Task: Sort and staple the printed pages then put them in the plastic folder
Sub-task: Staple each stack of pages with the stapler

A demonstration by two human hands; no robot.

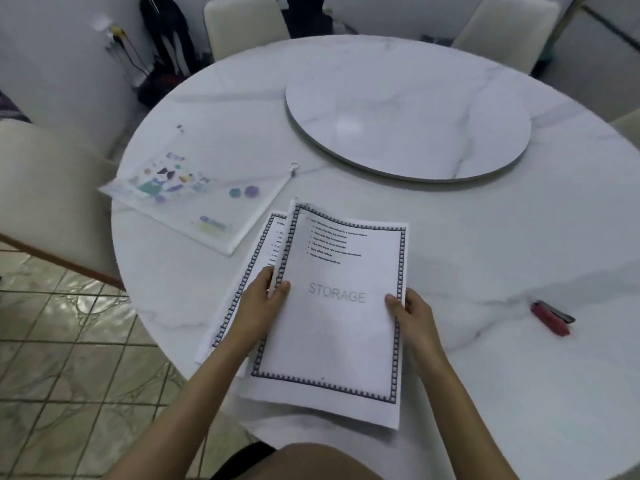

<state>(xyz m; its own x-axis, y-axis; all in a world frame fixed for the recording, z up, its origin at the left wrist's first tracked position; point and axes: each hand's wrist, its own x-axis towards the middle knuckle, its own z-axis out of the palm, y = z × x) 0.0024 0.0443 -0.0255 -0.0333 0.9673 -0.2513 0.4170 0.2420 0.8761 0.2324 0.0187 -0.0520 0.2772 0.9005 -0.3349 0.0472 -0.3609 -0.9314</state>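
**A:** Holding what, those hands nearest the camera?

**B:** The left hand point(258, 301) is curling its thumb and fingers round the left edge of the top "STORAGE" page point(332, 341). The right hand point(412, 317) is pinching the right edge, thumb on top. The page is hanging over the marble table point(519, 393) at its near rim.

**A:** What's getting covered?

**B:** More bordered pages point(239, 306) are lying underneath at the left, mostly hiding beneath the page and the left hand.

**A:** And further out?

**B:** A red stapler point(552, 317) is lying well apart on the right. The clear plastic folder point(194, 202) with cartoon prints is lying flat, left of the pages and just beyond them, its zipper ring point(293, 166) pointing inward. Behind, a round turntable point(408, 123) is sitting mid-table, with cream chairs point(242, 26) standing past it.
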